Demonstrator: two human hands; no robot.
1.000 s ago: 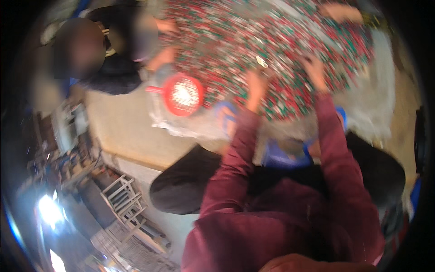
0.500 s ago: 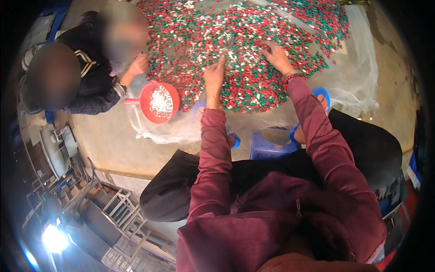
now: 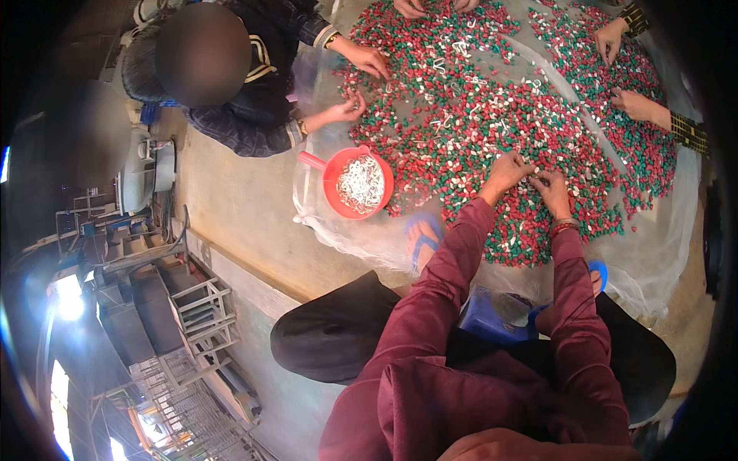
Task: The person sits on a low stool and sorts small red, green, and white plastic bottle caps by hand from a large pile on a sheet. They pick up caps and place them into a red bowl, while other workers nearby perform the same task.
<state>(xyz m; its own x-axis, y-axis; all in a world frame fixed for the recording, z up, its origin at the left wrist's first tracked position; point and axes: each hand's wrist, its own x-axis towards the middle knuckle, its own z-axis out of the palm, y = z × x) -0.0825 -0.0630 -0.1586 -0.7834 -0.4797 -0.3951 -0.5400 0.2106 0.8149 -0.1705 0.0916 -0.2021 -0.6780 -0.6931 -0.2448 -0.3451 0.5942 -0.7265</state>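
A wide spread of small red, green and white pieces [image 3: 430, 165] lies over a clear plastic sheet [image 3: 653, 269]. White hook-shaped bits [image 3: 460, 48] are scattered among them. Over the near part of the spread, my left hand [image 3: 506, 175] and my right hand [image 3: 553, 194] come close together, fingertips almost meeting. Both have their fingers closed in a pinch; whatever is between them is too small to make out. To the left, a red long-handled dipper [image 3: 328, 184] holds many white hook-shaped bits [image 3: 361, 184].
A person in a dark jacket [image 3: 238, 123] works at the left edge with both hands over the pieces. Other people's hands [image 3: 611, 42] reach in at the far side and far right. My feet in blue sandals [image 3: 423, 242] flank a blue stool [image 3: 496, 315]. Metal frames [image 3: 204, 315] stand lower left.
My hands, apart before, have come together over the near pieces. The view has swung left, so the dipper and spread sit further right, and more people's hands show.
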